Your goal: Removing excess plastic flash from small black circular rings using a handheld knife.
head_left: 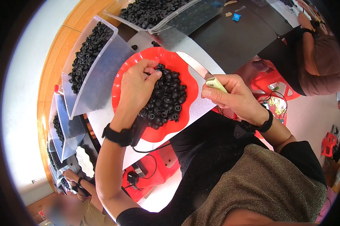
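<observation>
A red bowl with a wavy rim (pixel 118 90) stands on a pale board (pixel 102 124) and holds a heap of small black hollow parts (pixel 166 98). Over the heap, my left hand (pixel 140 83) has its fingers closed in a pinch, with a small black part (pixel 161 66) at the fingertips. My right hand (pixel 236 94) is wrapped round the pale green handle of a knife (pixel 216 85), just right of the bowl. The knife's blade points up and left, past the bowl's far right rim.
Clear bins of black parts (pixel 89 56) stand at the left, and another large bin (pixel 155 19) at the back. A few loose parts (pixel 134 47) lie beyond the bowl. A red stool (pixel 155 169) with cables stands below the board. Co-workers (pixel 305 60) sit at right and lower left.
</observation>
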### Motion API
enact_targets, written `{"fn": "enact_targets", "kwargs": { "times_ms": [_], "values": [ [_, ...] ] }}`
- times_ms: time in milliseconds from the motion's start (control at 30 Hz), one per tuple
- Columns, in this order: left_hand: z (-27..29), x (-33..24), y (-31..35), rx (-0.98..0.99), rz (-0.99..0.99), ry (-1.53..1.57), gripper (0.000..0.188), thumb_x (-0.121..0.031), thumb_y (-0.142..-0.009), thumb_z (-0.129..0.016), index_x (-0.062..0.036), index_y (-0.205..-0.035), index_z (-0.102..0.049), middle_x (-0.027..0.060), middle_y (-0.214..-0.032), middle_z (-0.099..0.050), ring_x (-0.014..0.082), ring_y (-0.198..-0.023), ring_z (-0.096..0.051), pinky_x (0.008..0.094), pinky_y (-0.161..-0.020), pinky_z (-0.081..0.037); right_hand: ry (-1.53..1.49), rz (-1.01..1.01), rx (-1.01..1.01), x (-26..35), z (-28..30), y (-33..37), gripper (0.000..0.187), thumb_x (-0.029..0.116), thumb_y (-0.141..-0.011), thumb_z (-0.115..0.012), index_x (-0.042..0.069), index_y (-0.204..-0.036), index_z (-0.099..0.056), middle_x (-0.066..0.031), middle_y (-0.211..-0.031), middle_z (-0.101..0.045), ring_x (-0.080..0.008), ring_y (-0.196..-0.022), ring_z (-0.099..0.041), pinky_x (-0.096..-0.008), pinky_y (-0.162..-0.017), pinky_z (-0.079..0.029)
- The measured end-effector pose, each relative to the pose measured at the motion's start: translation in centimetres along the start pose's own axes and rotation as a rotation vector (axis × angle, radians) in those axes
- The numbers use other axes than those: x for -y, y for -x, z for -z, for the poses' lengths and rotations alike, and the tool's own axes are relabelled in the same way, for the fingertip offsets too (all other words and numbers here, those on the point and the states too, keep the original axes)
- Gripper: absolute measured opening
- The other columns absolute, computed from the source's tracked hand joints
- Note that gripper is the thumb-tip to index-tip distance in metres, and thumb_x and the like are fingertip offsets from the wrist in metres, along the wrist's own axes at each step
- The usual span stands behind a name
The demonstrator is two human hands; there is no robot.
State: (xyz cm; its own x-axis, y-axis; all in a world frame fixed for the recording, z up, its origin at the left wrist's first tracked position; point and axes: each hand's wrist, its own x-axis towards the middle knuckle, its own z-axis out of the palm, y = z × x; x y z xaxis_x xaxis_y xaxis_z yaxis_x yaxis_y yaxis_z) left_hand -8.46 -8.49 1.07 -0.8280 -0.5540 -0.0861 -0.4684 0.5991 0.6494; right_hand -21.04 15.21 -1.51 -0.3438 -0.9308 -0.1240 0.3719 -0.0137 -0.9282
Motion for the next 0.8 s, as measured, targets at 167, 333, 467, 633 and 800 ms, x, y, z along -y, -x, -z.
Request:
{"fn": "enact_targets", "kwargs": {
  "times_ms": [167,333,467,633,800],
  "values": [
    [-0.9,0.7,-1.9,-0.033,0.034,-0.215,0.028,-0.022,-0.087,-0.074,0.0030,-0.100,-0.070,0.0041,-0.079,-0.067,0.0107,-0.073,-0.061,0.0278,-0.067,-0.048,-0.025,0.011,0.052,0.0,0.3,0.1,0.021,0.025,-0.098,-0.070,0.005,-0.094,-0.070,0.0110,-0.071,-0.047,0.0012,-0.063,-0.038,-0.0197,-0.053,-0.029],
    [-1.4,0.7,-2.6,-0.049,0.032,-0.107,0.027,-0.022,-0.087,-0.074,0.0039,-0.094,-0.069,0.0045,-0.077,-0.067,0.0111,-0.072,-0.062,0.0286,-0.066,-0.048,-0.007,0.012,0.055,0.2,0.3,0.4,0.021,0.025,-0.098,-0.070,0.005,-0.093,-0.070,0.0106,-0.071,-0.047,0.0013,-0.064,-0.039,-0.0194,-0.055,-0.030],
    [-0.9,0.5,-2.2,-0.043,0.058,-0.041,0.024,-0.020,-0.087,-0.071,0.0018,-0.096,-0.068,0.0064,-0.081,-0.070,0.0134,-0.075,-0.065,0.0288,-0.068,-0.050,0.012,-0.001,0.049,0.3,0.4,0.7,0.021,0.025,-0.098,-0.070,0.004,-0.094,-0.070,0.0107,-0.071,-0.048,0.0011,-0.064,-0.039,-0.0191,-0.055,-0.031],
    [2.6,0.0,-0.8,-0.197,0.027,0.321,0.023,-0.015,-0.085,-0.069,0.0011,-0.101,-0.066,0.0090,-0.086,-0.073,0.0127,-0.074,-0.064,0.0250,-0.067,-0.049,0.044,-0.008,0.033,-0.1,1.0,0.4,0.020,0.024,-0.098,-0.070,0.004,-0.095,-0.070,0.0109,-0.071,-0.048,0.0011,-0.063,-0.040,-0.0191,-0.054,-0.031],
    [9.1,-1.4,-1.2,-0.521,-0.016,0.466,0.039,-0.016,-0.091,-0.070,0.0017,-0.123,-0.057,0.0072,-0.096,-0.071,0.0090,-0.077,-0.062,0.0217,-0.062,-0.046,-0.014,-0.029,0.072,-0.4,0.7,0.3,0.019,0.024,-0.098,-0.070,0.005,-0.095,-0.070,0.0109,-0.072,-0.048,0.0012,-0.063,-0.040,-0.0189,-0.054,-0.031]
  ]
}}
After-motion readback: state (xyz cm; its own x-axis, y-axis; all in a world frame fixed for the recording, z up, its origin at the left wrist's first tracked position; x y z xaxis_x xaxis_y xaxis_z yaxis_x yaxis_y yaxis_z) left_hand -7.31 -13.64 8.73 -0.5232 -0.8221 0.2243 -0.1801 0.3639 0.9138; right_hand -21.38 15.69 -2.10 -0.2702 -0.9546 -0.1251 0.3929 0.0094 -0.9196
